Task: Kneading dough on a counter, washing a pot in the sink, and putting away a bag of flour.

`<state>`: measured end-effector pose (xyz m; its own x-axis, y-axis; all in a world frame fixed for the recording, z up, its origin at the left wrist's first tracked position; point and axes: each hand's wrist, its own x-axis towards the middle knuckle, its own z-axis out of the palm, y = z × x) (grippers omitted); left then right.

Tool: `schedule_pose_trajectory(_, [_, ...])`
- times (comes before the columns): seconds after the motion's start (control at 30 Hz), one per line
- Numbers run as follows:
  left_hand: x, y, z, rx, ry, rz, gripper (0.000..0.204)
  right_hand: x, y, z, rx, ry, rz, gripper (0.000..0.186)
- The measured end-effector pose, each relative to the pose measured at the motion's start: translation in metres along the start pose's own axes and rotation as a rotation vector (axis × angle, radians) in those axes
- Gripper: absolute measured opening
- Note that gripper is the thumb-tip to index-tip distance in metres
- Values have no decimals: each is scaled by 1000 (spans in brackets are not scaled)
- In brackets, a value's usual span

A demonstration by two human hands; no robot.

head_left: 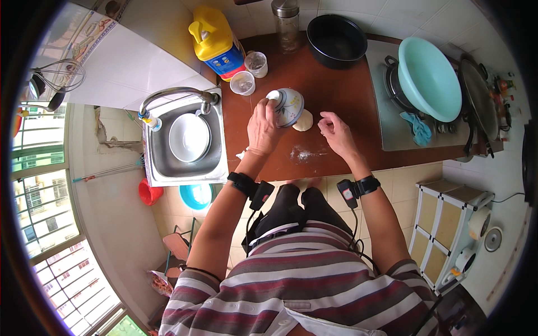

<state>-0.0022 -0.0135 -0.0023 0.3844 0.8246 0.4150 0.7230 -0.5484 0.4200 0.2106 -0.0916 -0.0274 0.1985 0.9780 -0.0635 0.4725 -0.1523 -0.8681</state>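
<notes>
My left hand (263,126) grips a white patterned bowl (288,105), tipped on its side above the brown counter (342,84). A pale lump of dough (304,120) lies on the counter just to the right of the bowl. My right hand (334,130) hovers beside the dough with the fingers loosely curled and nothing in them. A dusting of white flour (305,153) marks the counter nearer to me, between my two wrists.
A steel sink (162,168) with a white plate (189,137) and a curved tap (174,94) is on the left. Behind are a yellow jug (216,40), two small cups (242,83), a glass jar (287,22), a black pot (336,40). A teal basin (428,78) sits on the stove at right.
</notes>
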Motion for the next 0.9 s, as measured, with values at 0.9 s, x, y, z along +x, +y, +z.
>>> schedule_pose_trajectory(0.9, [-34, 15, 31, -64, -160, 236, 80, -7, 10, 25, 232, -60, 143, 44])
